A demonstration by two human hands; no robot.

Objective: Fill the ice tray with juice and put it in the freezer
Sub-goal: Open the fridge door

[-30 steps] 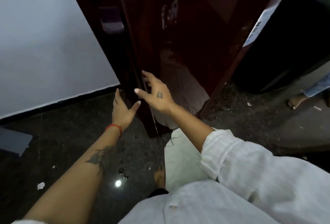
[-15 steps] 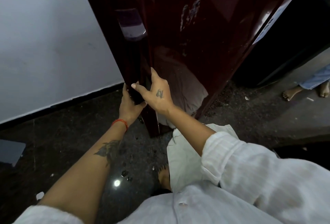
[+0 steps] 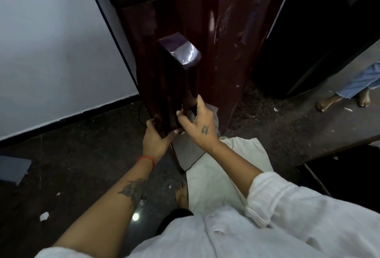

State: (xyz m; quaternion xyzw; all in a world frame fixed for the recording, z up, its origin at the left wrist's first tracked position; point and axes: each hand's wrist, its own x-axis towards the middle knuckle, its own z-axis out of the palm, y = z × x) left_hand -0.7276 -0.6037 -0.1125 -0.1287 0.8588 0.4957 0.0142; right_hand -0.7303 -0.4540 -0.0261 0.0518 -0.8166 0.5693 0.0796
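A dark red fridge (image 3: 226, 41) stands in front of me, its door shut. A long vertical handle (image 3: 178, 76) juts from the door's left side. My left hand (image 3: 156, 140) grips the handle's lower end from the left. My right hand (image 3: 199, 124) wraps the same lower end from the right, fingers curled round it. No ice tray or juice is in view.
A white wall (image 3: 51, 51) runs along the left. The floor (image 3: 72, 165) is dark stone with small scraps of litter. Another person's bare feet (image 3: 341, 101) stand at the right. A dark appliance (image 3: 318, 41) stands right of the fridge. My own foot (image 3: 182, 196) is below.
Both hands have closed on the lower end of the fridge handle. The view has moved closer and tilted up, so the handle now sits in the middle.
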